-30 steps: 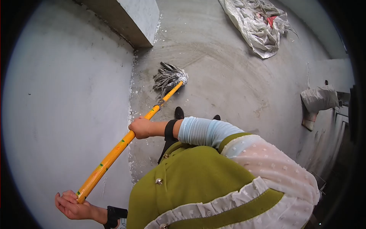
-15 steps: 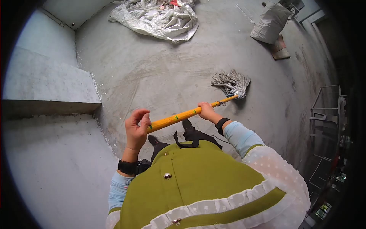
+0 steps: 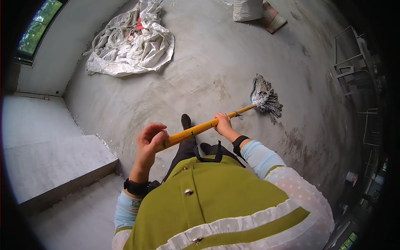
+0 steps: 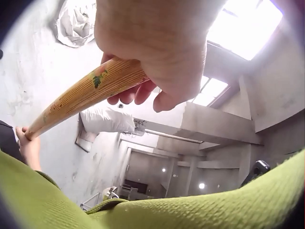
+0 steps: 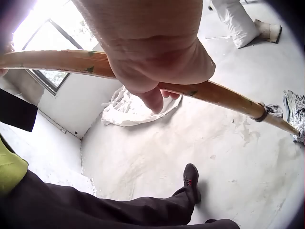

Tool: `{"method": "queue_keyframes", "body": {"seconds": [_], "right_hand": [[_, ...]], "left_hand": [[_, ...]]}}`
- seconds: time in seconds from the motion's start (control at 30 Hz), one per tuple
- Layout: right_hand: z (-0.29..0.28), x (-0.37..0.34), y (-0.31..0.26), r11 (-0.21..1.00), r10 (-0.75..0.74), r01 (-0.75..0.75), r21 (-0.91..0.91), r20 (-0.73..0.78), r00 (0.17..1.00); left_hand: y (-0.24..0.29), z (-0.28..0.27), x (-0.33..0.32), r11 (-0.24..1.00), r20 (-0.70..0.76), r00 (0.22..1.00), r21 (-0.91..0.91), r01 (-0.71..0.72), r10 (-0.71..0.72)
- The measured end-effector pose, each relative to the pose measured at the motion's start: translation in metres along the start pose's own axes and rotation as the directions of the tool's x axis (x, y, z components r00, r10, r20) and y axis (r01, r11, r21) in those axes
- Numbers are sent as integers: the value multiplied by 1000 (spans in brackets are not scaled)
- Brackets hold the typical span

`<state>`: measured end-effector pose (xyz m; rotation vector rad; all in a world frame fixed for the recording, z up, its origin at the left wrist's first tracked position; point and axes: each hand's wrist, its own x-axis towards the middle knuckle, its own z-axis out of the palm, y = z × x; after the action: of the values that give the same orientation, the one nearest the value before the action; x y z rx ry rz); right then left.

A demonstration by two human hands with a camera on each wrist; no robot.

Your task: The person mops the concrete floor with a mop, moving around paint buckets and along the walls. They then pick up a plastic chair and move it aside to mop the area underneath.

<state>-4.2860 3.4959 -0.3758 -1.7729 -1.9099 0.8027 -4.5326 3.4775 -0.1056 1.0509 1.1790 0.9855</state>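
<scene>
A mop with a yellow, leaf-patterned handle (image 3: 187, 132) slants across the front of the person's body. Its grey string head (image 3: 266, 99) lies on the concrete floor to the right. Near the top end of the handle, the left hand (image 3: 151, 141) holds it, with fingers curled past the wood in the left wrist view. Lower down, the right hand (image 3: 223, 124) grips the handle, thumb and fingers wrapped round it in the right wrist view. A strip of cloth (image 3: 238, 115) is tied on the handle just above the strings.
A heap of white woven sacking (image 3: 131, 46) lies on the floor ahead to the left. Beyond the mop stands a white sack (image 3: 246, 10) beside a brown board (image 3: 273, 18). A low ledge (image 3: 62, 166) juts from the left; metal frames (image 3: 348, 48) line the right side.
The mop head has swept from beside the left wall across the floor to the right. Both hands moved with the handle, and the view has turned, bringing a window in at the left.
</scene>
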Motion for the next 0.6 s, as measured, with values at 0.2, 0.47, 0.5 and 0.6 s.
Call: {"method": "queue_keyframes", "body": {"seconds": [0.2,0.47,0.5,0.6], "right_hand": [[-10,62,3,998,59,-58,-20,29,998],[-26,140,0,988,154,-153,33,-32,988],[-27,142,5,986,162,-159,48,-68,984],[-40,163,3,983,171,-157,94,-170,971]], "left_hand": [[24,-13,89,995,152,988,-97,20,-5],[57,-33,213,958,486,863,-153,243,-141],[57,-29,224,957,501,852,-141,253,-151],[76,-21,266,972,593,789,-43,230,-161]]}}
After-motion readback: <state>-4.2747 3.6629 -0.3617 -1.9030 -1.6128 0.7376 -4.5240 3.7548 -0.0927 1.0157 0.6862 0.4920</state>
